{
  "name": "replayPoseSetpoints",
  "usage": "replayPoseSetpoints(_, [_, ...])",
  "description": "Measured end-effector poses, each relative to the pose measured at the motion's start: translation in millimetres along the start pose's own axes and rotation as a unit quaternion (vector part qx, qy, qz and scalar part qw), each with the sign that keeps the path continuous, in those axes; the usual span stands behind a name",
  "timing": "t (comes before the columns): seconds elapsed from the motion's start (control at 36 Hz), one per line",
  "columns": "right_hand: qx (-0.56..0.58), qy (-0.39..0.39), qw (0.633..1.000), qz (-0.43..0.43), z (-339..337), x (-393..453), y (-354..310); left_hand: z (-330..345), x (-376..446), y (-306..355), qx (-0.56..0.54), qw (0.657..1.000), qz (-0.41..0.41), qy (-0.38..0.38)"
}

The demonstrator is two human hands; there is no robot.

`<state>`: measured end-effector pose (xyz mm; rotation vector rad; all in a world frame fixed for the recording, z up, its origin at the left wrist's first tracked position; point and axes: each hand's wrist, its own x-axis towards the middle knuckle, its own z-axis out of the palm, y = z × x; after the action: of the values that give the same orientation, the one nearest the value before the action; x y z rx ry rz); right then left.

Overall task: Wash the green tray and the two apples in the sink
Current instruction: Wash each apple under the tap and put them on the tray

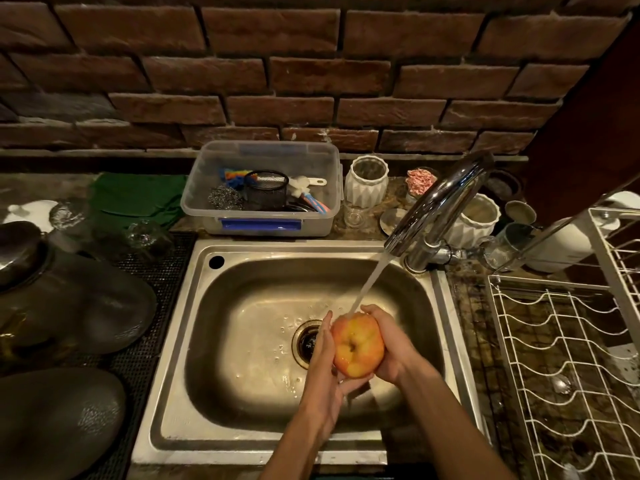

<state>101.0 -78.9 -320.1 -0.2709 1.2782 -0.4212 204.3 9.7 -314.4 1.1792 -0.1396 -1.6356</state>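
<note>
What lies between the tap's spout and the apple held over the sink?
Only a stream of running water, slanting from the spout onto the apple, as the head view shows.

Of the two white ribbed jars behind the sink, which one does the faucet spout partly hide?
The right-hand white jar, beside the faucet base; the spout crosses its left side. The other jar, next to the clear plastic bin, shows in full.

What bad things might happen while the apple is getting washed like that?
The apple is wet and held between the left hand and right hand, so it might slip from the grip and drop into the sink near the open drain. The water stream hits the top of the apple and could splash toward the counter beside the dish rack.
</note>
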Motion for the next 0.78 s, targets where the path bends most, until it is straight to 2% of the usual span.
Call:
replayPoseSetpoints(0.06, [-0.004,-0.016,1.0,-0.008,-1.1,1.1,0.5,-0.8,0.1,2.7,-0.022,1.0,-0.01,-0.017])
replayPoseSetpoints(0.14, [-0.085,0.013,0.994,-0.068,-4.9,0.8,3.2,-0.2,4.1,7.6,-0.016,1.0,-0.002,-0.01])
replayPoseSetpoints(0.28, [-0.134,-0.043,0.972,-0.191,-9.2,-6.8,12.9,5.5,8.9,9.3,-0.007,1.0,0.013,-0.007])
replayPoseSetpoints(0.36, [-0.189,-0.057,0.952,-0.234,-8.4,-13.6,20.9,4.5,12.2,8.5,-0.01,1.0,0.027,-0.009])
replayPoseSetpoints(0.5, [-0.275,0.022,0.916,-0.29,-9.1,-17.0,36.4,4.1,16.4,5.4,-0.001,0.999,0.004,-0.036])
replayPoseSetpoints(0.64, [-0.294,0.176,0.877,-0.337,7.3,-17.6,51.1,9.7,20.9,-0.2,0.034,0.999,-0.009,0.019])
replayPoseSetpoints(0.69, [-0.255,0.211,0.886,-0.324,15.2,-18.2,49.9,12.0,20.8,-2.9,0.078,0.996,0.019,0.043])
replayPoseSetpoints(0.78, [-0.113,0.19,0.93,-0.294,25.1,-19.9,47.0,16.3,16.9,-0.9,0.172,0.98,0.072,0.064])
